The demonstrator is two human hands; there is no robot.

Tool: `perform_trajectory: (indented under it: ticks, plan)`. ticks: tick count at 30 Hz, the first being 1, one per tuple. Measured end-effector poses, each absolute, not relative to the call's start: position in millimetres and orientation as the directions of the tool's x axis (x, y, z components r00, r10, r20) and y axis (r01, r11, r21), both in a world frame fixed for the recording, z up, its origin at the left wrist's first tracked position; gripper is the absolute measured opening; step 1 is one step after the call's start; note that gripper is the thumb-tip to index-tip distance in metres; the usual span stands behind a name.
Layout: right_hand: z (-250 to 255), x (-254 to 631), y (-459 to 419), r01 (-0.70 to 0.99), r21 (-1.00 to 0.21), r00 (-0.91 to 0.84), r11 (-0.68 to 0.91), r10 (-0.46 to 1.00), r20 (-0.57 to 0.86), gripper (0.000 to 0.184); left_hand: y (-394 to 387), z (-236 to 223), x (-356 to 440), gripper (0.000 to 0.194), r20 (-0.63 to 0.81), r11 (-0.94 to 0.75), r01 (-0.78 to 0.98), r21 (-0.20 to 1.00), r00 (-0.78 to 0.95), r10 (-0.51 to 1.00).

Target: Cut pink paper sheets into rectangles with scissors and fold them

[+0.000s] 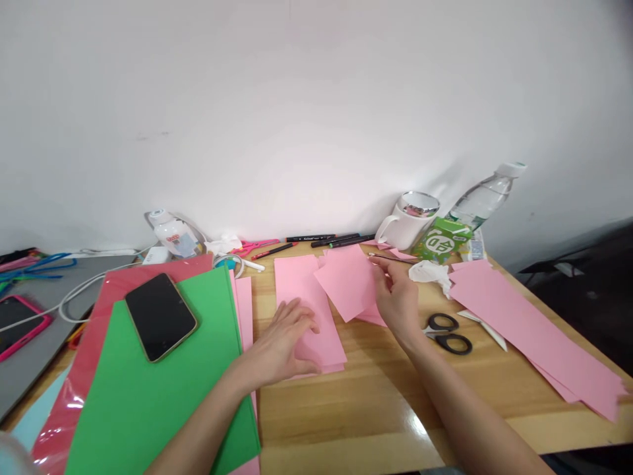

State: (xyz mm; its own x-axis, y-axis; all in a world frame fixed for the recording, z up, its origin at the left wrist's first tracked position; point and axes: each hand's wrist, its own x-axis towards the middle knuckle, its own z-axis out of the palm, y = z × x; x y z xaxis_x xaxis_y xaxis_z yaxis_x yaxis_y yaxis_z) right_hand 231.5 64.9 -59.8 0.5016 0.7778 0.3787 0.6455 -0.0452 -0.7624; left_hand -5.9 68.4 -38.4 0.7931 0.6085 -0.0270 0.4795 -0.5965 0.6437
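Note:
My left hand (284, 340) rests over a stack of long pink paper strips (299, 277), its fingers spread and apart. A square piece of pink paper (350, 280) is pinched at its right edge by my right hand (399, 297). That square overlaps the strips' right side, and more pink pieces lie partly hidden under it. Just right of my right wrist are black-handled scissors (451, 335), whose blades are mostly hidden behind the wrist.
Green sheets (198, 389) with a phone (161, 318) on top lie at left. Pens (310, 238), a white mug (409, 221), a green drink carton (442, 241) and a tilted bottle (483, 196) line the wall. Pink strips (534, 330) lie along the right table edge.

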Motion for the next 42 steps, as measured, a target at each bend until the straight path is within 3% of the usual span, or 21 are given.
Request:
perform_trajectory:
  ticks: [4,10,14,18,23,25,31,33,34,37,39,42]
  plan:
    - [-62,238,68,0.716,-0.674,0.511,-0.180,0.793,0.331,0.035,74,-40,-10,0.023,-0.055,-0.545,0.484,0.684,0.780,0.624]
    - [-70,243,73,0.794,-0.557,0.514,-0.244,0.758,0.401,0.034,72,-37,-9,0.062,-0.080,-0.574,0.464,0.674,0.819,0.568]
    - [-76,240,76,0.889,-0.459,0.283,0.003,0.784,0.552,0.037,69,-35,-8,0.055,-0.060,-0.590,0.459,0.664,0.819,0.570]
    - [-81,230,75,0.880,-0.363,-0.081,0.307,0.849,0.523,0.036,71,-35,-12,0.034,-0.044,-0.566,0.442,0.696,0.813,0.581]
    - [-85,224,71,0.927,-0.278,-0.141,0.252,0.921,0.364,0.032,76,-38,-16,0.011,-0.084,-0.501,0.472,0.725,0.783,0.617]
    - [-88,226,71,0.934,-0.282,-0.120,0.222,0.934,0.338,0.031,76,-35,-15,0.012,-0.076,-0.482,0.477,0.735,0.764,0.641]
    - [-86,228,73,0.922,-0.335,-0.061,0.193,0.929,0.366,0.032,74,-27,-9,0.017,-0.070,-0.388,0.479,0.787,0.695,0.716]
    - [-77,226,70,0.883,-0.408,-0.059,0.230,0.919,0.391,0.029,73,-25,-8,0.016,-0.086,-0.305,0.467,0.830,0.648,0.757]
    - [-71,224,68,0.836,-0.480,-0.067,0.266,0.917,0.392,0.027,73,-25,-7,0.015,-0.093,-0.259,0.452,0.853,0.622,0.777]
    - [-53,217,58,0.487,-0.792,-0.199,0.368,0.930,0.310,0.029,73,-23,-6,0.015,-0.088,-0.178,0.417,0.891,0.543,0.835]
    - [-47,210,51,0.322,-0.878,-0.334,0.354,0.910,0.244,0.036,73,-22,-5,0.016,-0.065,-0.173,0.418,0.892,0.497,0.865]
    - [-48,200,45,0.266,-0.912,-0.401,0.311,0.896,0.189,0.033,73,-21,-3,0.016,-0.040,-0.160,0.403,0.901,0.445,0.895]
